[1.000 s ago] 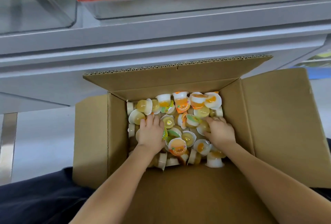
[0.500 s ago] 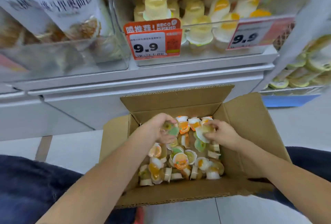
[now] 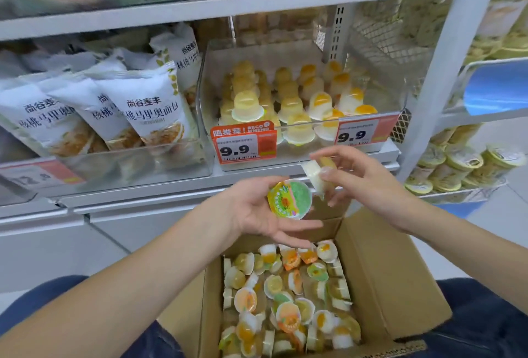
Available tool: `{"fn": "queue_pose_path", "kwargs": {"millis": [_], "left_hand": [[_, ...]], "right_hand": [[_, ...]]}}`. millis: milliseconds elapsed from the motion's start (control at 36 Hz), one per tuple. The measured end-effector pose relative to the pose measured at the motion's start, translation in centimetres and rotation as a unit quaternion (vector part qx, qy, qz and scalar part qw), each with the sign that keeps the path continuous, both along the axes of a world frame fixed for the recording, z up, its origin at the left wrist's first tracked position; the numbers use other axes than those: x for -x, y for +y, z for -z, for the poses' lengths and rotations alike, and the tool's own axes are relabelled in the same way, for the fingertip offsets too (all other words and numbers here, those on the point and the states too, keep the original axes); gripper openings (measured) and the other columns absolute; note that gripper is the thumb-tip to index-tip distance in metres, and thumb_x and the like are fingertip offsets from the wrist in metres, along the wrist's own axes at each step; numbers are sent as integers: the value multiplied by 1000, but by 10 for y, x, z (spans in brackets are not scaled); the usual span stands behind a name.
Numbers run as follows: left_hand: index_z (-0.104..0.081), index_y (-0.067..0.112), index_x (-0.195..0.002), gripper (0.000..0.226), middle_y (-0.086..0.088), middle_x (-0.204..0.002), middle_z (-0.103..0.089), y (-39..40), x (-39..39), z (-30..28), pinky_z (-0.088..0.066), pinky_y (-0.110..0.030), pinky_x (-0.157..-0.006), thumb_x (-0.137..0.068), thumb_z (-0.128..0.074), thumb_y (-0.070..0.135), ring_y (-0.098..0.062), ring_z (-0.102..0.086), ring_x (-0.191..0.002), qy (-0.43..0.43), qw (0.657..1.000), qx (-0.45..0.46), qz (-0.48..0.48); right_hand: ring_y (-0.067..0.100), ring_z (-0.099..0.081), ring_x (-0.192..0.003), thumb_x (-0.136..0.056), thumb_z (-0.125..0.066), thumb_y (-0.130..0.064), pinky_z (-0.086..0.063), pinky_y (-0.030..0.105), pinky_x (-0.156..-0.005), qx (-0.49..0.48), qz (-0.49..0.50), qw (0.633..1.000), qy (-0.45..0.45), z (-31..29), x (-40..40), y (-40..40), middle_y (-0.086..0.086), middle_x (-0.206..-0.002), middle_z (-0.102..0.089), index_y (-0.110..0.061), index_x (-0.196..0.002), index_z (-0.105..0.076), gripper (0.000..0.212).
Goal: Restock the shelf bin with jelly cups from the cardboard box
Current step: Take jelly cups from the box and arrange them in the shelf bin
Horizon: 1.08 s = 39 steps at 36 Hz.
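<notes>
The cardboard box (image 3: 380,280) stands open on the floor below the shelf, flaps spread, and holds a loose heap of jelly cups (image 3: 285,297), some on their sides, some lid up, with orange, yellow and green foil lids. Above the box's far edge, the left hand (image 3: 257,209) holds a green-lidded jelly cup (image 3: 290,199) with its lid facing the camera, thumb and upper fingers curled on it, the lower fingers straight. Just right of that cup, the right hand (image 3: 360,180) pinches a pale jelly cup (image 3: 315,174) between thumb and fingertips, tilted. Behind both hands, above the box, the clear shelf bin (image 3: 371,106) holds rows of upside-down yellow and orange-centred jelly cups, about half filling it. Two 9.9 price tags (image 3: 244,146) hang on its front. Left of that bin, another clear bin (image 3: 143,163) holds white bread bags (image 3: 148,109).
</notes>
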<state>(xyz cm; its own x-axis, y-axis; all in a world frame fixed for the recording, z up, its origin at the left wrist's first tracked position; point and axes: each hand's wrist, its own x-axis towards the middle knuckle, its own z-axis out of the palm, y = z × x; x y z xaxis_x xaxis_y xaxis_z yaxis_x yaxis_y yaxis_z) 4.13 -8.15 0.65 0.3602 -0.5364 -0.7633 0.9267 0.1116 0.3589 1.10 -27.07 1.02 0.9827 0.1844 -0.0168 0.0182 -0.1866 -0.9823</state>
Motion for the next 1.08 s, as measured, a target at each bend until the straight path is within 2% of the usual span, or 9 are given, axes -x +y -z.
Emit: {"fn": "queue_pose_path", "kwargs": {"millis": [83,167,306,417,528,583,694,833,1083], "left_hand": [[-64,3,-100,35,-22,-100,-66,-4,-2,-5,-34,-64,-92,-93,-47,33,-45,-59,-97,8,999,24,-29],[-61,4,-119,40,-20,-120,-62,-8,-6,-5,-54,-48,-81,-91,-49,30,-34,-58,-105,8,996,48,-75],[-56,-2,-125,52,-22,-124,-60,-14,-8,-7,-54,-44,-72,-85,-64,30,-30,-58,-116,5,987,72,-146],[-58,1,-125,52,-21,-121,-62,-23,-10,-5,-57,-39,-71,-84,-62,33,-29,-64,-102,-35,992,51,-111],[-61,-4,-107,45,-25,-88,-69,-29,-8,-7,-53,-28,-40,-93,-51,38,-33,-70,-62,-50,992,46,-111],[-60,-4,-107,48,-26,-87,-69,-30,-7,-6,-56,-30,-43,-92,-50,40,-32,-70,-60,-57,991,49,-110],[-55,-1,-122,60,-28,-112,-65,-25,-7,-4,-60,-32,-70,-81,-62,42,-33,-69,-92,-85,990,79,-80],[-56,-4,-122,65,-30,-120,-60,-15,-4,-6,-59,-32,-76,-62,-82,2,-36,-65,-103,-130,981,135,-52],[-66,-3,-112,45,-26,-115,-65,-4,4,-8,-57,-31,-80,-69,-72,10,-30,-68,-96,-184,978,80,-53]], "right_hand": [[18,-62,-81,-80,-73,-22,-57,32,-67,60,-10,992,-112,-2,1,4,-12,-96,-58,-30,-108,-65,30],[12,-56,-92,-74,-77,-25,-52,19,-68,190,-49,956,-220,-1,-3,6,-8,-102,-54,-30,-113,-63,41],[9,-53,-107,-79,-76,-21,-48,17,-81,205,-52,952,-220,3,-11,2,-15,-112,-51,-33,-118,-58,45],[4,-50,-114,-78,-75,-25,-45,15,-85,197,-71,961,-178,0,-15,1,-16,-117,-52,-36,-121,-56,48],[-1,-49,-111,-74,-79,-27,-45,10,-81,195,-94,965,-146,-1,-12,2,-18,-121,-50,-38,-124,-52,58],[-2,-49,-110,-73,-80,-26,-47,10,-78,196,-94,966,-142,1,-12,2,-17,-122,-50,-38,-125,-50,61],[-3,-50,-114,-73,-80,-24,-50,21,-85,181,-78,973,-123,1,-15,-2,-22,-123,-53,-41,-126,-48,64],[3,-57,-108,-69,-83,-24,-52,34,-90,134,-71,985,-84,-1,-15,-4,-26,-116,-56,-43,-122,-53,64],[11,-61,-98,-66,-86,-21,-55,41,-80,102,-88,989,-68,-5,-15,5,-19,-108,-59,-37,-118,-57,62]]}}
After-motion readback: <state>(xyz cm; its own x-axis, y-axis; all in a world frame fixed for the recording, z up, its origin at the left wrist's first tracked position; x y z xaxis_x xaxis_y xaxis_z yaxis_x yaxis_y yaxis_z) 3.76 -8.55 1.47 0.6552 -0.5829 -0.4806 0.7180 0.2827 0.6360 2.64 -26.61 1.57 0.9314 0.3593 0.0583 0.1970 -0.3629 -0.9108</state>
